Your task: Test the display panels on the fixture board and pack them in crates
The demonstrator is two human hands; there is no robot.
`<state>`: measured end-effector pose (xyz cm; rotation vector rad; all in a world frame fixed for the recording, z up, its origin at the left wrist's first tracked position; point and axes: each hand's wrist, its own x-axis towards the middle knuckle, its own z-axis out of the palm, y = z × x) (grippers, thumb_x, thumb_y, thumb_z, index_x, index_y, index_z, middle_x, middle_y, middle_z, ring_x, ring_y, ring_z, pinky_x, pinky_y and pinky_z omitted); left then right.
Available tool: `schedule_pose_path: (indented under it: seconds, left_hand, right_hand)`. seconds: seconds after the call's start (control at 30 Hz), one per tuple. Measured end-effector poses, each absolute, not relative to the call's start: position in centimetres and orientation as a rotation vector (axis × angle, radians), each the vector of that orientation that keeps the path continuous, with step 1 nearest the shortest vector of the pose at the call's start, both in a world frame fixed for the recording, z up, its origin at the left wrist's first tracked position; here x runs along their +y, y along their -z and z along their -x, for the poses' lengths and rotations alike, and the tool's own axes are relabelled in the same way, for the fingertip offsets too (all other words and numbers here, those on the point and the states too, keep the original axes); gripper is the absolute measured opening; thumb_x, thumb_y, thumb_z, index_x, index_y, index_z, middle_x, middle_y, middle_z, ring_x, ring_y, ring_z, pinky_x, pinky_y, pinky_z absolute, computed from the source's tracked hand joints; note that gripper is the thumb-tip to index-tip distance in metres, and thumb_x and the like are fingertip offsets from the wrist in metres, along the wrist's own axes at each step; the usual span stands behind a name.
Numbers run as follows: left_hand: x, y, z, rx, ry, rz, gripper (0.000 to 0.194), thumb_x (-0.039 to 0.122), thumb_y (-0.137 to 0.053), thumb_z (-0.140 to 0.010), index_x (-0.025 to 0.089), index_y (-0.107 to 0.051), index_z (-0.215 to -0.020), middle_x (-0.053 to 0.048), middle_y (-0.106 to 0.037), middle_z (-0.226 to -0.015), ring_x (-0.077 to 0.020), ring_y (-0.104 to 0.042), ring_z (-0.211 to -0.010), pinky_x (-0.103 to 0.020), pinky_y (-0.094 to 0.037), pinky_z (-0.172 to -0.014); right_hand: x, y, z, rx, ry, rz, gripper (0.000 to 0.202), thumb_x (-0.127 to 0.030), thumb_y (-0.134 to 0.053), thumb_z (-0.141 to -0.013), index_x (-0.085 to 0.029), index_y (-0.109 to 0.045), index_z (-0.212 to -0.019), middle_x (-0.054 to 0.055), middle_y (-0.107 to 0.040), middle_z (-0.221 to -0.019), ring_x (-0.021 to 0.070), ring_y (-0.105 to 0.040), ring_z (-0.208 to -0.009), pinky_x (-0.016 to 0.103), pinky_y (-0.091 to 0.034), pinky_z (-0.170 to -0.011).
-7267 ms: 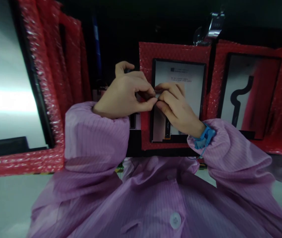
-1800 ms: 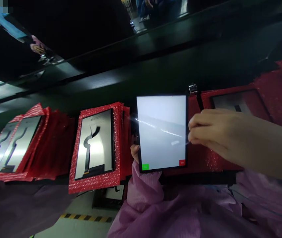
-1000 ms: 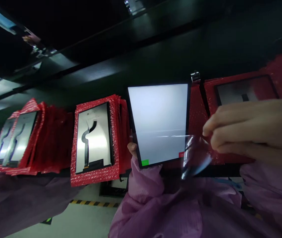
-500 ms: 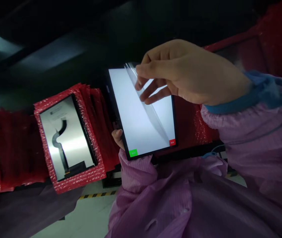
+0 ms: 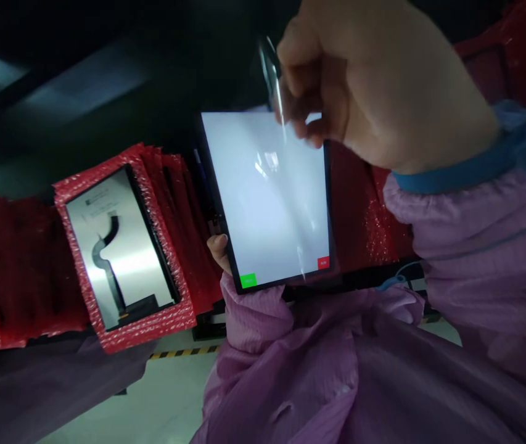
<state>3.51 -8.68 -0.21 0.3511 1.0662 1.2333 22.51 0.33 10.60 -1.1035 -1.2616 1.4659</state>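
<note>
A lit display panel (image 5: 263, 209) glows white, with a green box at its lower left corner and a red one at its lower right. My left hand (image 5: 219, 251) holds it by the lower left edge; only the thumb shows, the other fingers are hidden beneath. Above the panel's top right part, my right hand (image 5: 336, 74) pinches a clear plastic film (image 5: 277, 92). The film stands up from the fingers and hangs over the panel's face; whether its lower end still touches the glass I cannot tell. A blue band circles my right wrist.
To the left, another display panel (image 5: 121, 259) lies back side up, its ribbon cable showing, on a stack of red bubble bags (image 5: 184, 234). More red bags (image 5: 26, 271) lie further left. Red wrap (image 5: 359, 228) is right of the lit panel. Yellow-black tape (image 5: 184, 353) marks the floor.
My right hand has risen and come nearer the camera, pulling the film further up off the panel. My left hand and the lit panel stay nearly in place.
</note>
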Motion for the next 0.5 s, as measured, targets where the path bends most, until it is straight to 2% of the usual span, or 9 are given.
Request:
schedule_pose_path:
  seconds: [0.07,0.1,0.17,0.23,0.27,0.37,0.5]
  left_hand:
    - [-8.5,0.4,-3.3,1.032,-1.313,-0.373,0.057,0.057,-0.049,-0.08,0.033,-0.064,-0.129,0.0,-0.076,-0.111,-0.027,-0.068,-0.112,-0.036,-0.061,-0.085]
    - [-8.5,0.6,-3.1,1.001,-1.339,-0.372,0.053,0.053,-0.05,-0.08,0.033,-0.065,-0.127,0.0,-0.076,-0.107,-0.0259,-0.07,-0.107,-0.033,-0.061,-0.082]
    - [-8.3,1.3,-2.4,0.929,-1.349,-0.352,0.049,0.048,-0.055,-0.077,0.031,-0.069,-0.121,0.0,-0.078,-0.097,-0.0247,-0.072,-0.094,-0.032,-0.06,-0.077]
    - [-8.3,1.9,-1.8,0.869,-1.315,-0.324,0.047,0.048,-0.061,-0.072,0.028,-0.071,-0.113,-0.001,-0.077,-0.088,-0.0242,-0.072,-0.083,-0.033,-0.06,-0.075]
    - [-8.3,2.1,-1.6,0.848,-1.304,-0.309,0.045,0.047,-0.062,-0.071,0.027,-0.072,-0.11,-0.001,-0.077,-0.085,-0.0238,-0.071,-0.08,-0.033,-0.06,-0.075]
    - [-8.2,2.1,-1.7,0.794,-1.325,-0.244,0.036,0.043,-0.064,-0.072,0.026,-0.072,-0.102,0.0,-0.078,-0.087,-0.0218,-0.071,-0.079,-0.033,-0.061,-0.077]
    - [-7.5,1.5,-2.3,0.807,-1.423,-0.19,0.023,0.045,-0.06,-0.08,0.028,-0.07,-0.092,0.002,-0.077,-0.094,-0.0194,-0.072,-0.093,-0.03,-0.06,-0.082]
  right_hand:
    - [0.1,-11.0,-22.9,-1.552,-1.066,1.35,0.03,-0.013,-0.049,-0.09,-0.017,-0.044,-0.061,-0.003,-0.044,-0.061,0.006,-0.041,-0.057,0.022,-0.029,-0.053]
    - [0.0,-11.1,-23.1,-1.673,-0.893,1.416,0.022,-0.015,-0.053,-0.088,-0.016,-0.05,-0.067,-0.004,-0.047,-0.066,0.0057,-0.043,-0.061,0.022,-0.029,-0.056]
    - [-0.3,-11.0,-23.5,-1.813,-0.751,1.497,0.005,-0.015,-0.06,-0.086,-0.015,-0.059,-0.09,-0.003,-0.057,-0.083,0.0064,-0.053,-0.074,0.022,-0.035,-0.064]
    - [-0.3,-10.9,-23.8,-1.854,-0.789,1.48,0.034,-0.012,-0.064,-0.085,-0.012,-0.055,-0.118,0.0,-0.065,-0.096,0.0089,-0.061,-0.084,0.022,-0.041,-0.073]
    - [-0.2,-10.9,-23.9,-1.881,-0.812,1.457,0.04,-0.012,-0.065,-0.086,-0.01,-0.054,-0.124,0.0,-0.066,-0.095,0.0095,-0.062,-0.084,0.023,-0.043,-0.075]
    - [0.2,-11.3,-24.6,-2.061,-0.823,1.392,0.029,-0.014,-0.066,-0.088,-0.016,-0.065,-0.117,-0.005,-0.068,-0.085,0.0069,-0.061,-0.076,0.023,-0.043,-0.07]
    - [0.7,-11.6,-26.7,-2.353,-0.709,1.217,0.026,-0.02,-0.067,-0.087,-0.036,-0.073,-0.106,-0.015,-0.067,-0.081,0.0032,-0.058,-0.069,0.025,-0.041,-0.065]
